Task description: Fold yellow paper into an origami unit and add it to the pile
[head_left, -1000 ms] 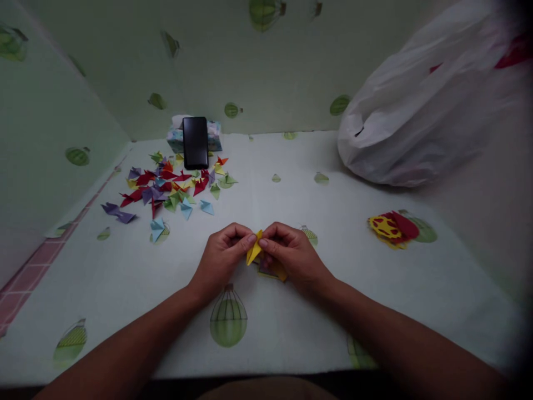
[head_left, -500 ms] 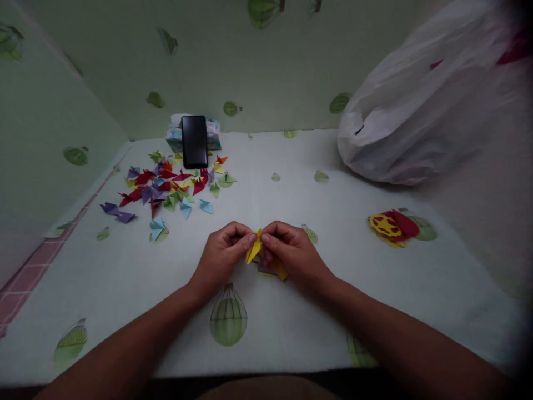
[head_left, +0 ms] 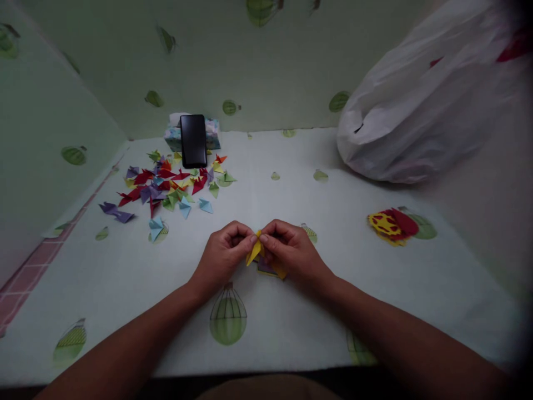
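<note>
Between my two hands is a small yellow origami crane (head_left: 254, 254), its folded paper pointing down toward me. My left hand (head_left: 225, 250) pinches its upper left side between thumb and fingers. Opposite it, my right hand (head_left: 293, 250) pinches the top from the right, thumb close to the other thumb. Under the right hand lie purple and yellow paper squares (head_left: 267, 268), partly covered by its fingers. To the left, a heap of folded paper cranes (head_left: 166, 186) in red, purple, green, blue and yellow is spread on the tablecloth.
A black phone (head_left: 194, 141) leans against a tissue box (head_left: 213, 132) behind the cranes. On the right lie red and yellow paper cut-outs (head_left: 389, 226). A large white plastic bag (head_left: 400, 122) bulges at the back right. A balloon-print cloth (head_left: 175, 344) covers the table.
Both hands keep their pinch on the yellow paper, with the fingertips shifting very slightly. The view has tilted a little; nothing else has moved.
</note>
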Tool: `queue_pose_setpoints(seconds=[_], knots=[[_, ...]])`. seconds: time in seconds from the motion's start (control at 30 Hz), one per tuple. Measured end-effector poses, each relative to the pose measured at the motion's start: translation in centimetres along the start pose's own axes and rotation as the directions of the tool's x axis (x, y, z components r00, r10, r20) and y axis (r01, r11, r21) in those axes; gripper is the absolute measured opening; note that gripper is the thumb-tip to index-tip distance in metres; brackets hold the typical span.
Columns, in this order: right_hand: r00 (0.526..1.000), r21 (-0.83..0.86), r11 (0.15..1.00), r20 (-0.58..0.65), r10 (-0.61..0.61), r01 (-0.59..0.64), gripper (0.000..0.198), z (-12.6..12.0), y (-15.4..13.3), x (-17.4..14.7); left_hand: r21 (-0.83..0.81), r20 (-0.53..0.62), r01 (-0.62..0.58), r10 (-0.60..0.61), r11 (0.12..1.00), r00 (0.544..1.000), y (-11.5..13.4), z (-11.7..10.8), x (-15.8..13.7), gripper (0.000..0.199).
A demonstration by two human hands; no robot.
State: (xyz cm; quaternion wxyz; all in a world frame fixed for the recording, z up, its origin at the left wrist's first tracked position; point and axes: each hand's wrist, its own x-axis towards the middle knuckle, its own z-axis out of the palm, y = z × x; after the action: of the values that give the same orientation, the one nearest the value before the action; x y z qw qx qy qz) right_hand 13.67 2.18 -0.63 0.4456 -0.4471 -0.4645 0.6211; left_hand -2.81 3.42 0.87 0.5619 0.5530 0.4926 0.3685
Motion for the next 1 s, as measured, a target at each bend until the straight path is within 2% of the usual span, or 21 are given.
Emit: queue_pose_setpoints(seconds=[0.17, 0.43, 0.8, 1.0], knots=[[1.0, -0.006, 1.0, 0.018, -0.022, 0.023, 0.022, 0.0, -0.04, -0.06, -0.022, 0.002, 0.021, -0.021, 1.0, 1.0, -0.03, 0.08, 0.0, 0.021], [0.999, 0.101, 0.995, 0.035, -0.018, 0.014, 0.022, -0.06, 0.4, 0.18, -0.103, 0.058, 0.055, -0.05, 0.993, 0.997, -0.3, -0.11, 0.05, 0.021], [0.999, -0.03, 0.999, -0.016, -0.034, 0.033, 0.02, 0.08, -0.08, 0.07, -0.079, 0.047, 0.045, -0.041, 0.996, 0.998, -0.07, 0.09, -0.02, 0.024], [0.998, -0.046, 0.997, 0.026, -0.055, 0.056, 0.026, -0.15, -0.05, 0.0, -0.062, 0.058, 0.078, -0.075, 0.995, 0.995, -0.17, 0.16, -0.08, 0.021]])
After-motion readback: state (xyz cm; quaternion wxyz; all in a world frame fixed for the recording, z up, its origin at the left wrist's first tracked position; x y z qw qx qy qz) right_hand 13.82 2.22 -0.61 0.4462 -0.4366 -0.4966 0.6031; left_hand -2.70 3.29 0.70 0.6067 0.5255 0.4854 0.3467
